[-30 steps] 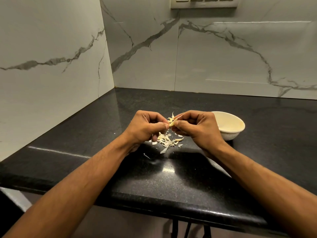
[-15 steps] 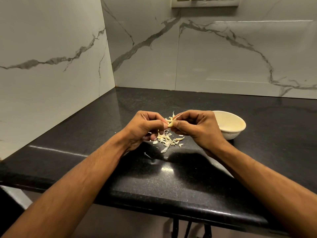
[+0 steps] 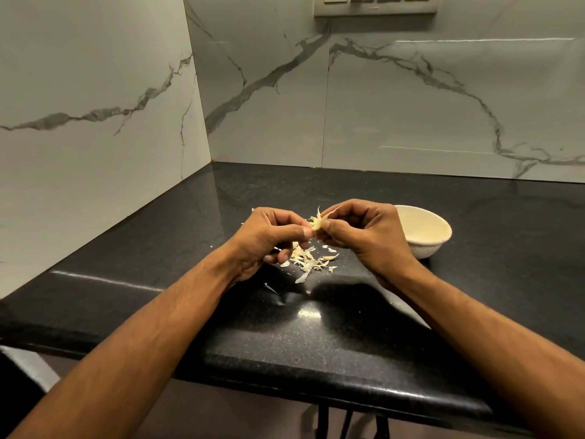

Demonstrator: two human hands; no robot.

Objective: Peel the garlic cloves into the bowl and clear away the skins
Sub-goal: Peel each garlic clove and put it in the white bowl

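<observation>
A garlic clove (image 3: 315,224), with thin skin flaring up from it, is held above the counter between the two hands. The left hand (image 3: 271,236) pinches it from one side with thumb and curled fingers; the right hand (image 3: 364,236) pinches it from the other side, fingers curled round it. Directly below the hands, a loose heap of pale skins (image 3: 308,260) lies on the black counter (image 3: 177,236), with a few stray flakes nearer the person. The cream bowl (image 3: 424,231) stands just beyond the right hand, whose knuckles cover its near left rim; what lies inside cannot be told. Marble-veined wall panels (image 3: 95,99) close the counter behind and to the left of the hands, and a switch plate (image 3: 375,4) sits high on the wall.
</observation>
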